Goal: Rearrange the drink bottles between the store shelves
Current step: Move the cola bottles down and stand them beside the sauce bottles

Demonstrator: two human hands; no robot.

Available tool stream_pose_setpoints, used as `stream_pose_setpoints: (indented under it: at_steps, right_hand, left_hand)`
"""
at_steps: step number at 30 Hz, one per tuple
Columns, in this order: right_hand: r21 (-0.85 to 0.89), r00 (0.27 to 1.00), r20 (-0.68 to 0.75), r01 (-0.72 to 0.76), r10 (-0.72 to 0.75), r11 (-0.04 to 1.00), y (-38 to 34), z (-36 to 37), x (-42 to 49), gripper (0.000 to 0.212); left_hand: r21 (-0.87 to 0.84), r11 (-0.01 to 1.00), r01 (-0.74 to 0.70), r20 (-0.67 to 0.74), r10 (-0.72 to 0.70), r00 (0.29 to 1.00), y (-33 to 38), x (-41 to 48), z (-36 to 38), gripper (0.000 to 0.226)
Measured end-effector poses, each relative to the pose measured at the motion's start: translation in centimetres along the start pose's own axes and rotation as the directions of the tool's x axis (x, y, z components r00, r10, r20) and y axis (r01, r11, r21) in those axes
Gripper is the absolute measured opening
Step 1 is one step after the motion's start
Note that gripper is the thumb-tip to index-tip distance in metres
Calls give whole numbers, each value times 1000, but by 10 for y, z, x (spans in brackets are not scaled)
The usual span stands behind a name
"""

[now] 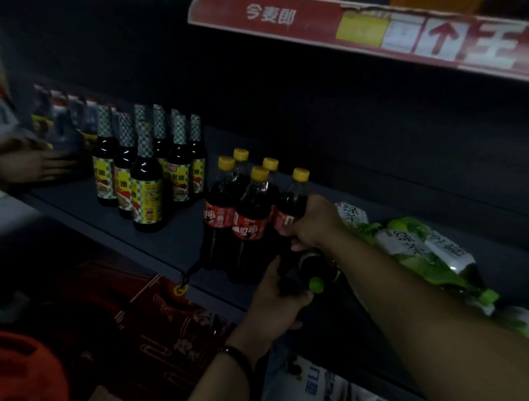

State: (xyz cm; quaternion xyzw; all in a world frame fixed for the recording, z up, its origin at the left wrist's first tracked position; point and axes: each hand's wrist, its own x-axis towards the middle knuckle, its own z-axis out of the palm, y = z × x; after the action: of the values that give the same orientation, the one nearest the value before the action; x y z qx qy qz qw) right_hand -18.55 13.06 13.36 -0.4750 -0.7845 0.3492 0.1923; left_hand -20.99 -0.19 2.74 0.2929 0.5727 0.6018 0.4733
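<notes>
Here's what I'm seeing on the shelf [174,240]: sauce bottles [148,175] stand at the left, cola bottles [249,218] just right of them, tea bottles [417,247] on their sides further right. Right hand [315,226] grips the rightmost cola bottle [291,208]. Just in front, left hand [275,302] holds a tipped bottle [318,268]. Cartons [168,325] sit underneath.

Bare shelf [177,241] shows in a strip between the soy sauce bottles [147,188] at centre left and the cola bottles [250,218] at centre, and in the dark depth behind the cola. Lying green tea bottles [424,247] fill the right. The right hand [313,223] gripping the rightmost cola bottle [291,202] and the left hand [276,299] holding a green-capped bottle [315,267] close the gap between. A red price strip [271,15] bounds the opening above.
</notes>
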Motion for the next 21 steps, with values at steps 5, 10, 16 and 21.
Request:
stream_pose_setpoints:
  at_steps: [5,10,16,21]
  right_hand:
    - [-2,999,-34,-40,40,999,-1,4,5,25]
    - [26,999,-9,-36,36,999,2,2,10,36]
    - [52,997,72,1,-4,999,0,-12,6,75]
    - [111,986,161,-67,48,992,-2,-24,6,67]
  left_hand:
    - [-37,999,39,-22,-40,999,3,3,4,84]
    - [-5,998,61,3,-61,998,3,7,5,82]
    - [23,998,59,-29,-58,998,-1,10,3,80]
    - [53,998,39,-31,-37,999,3,7,6,77]
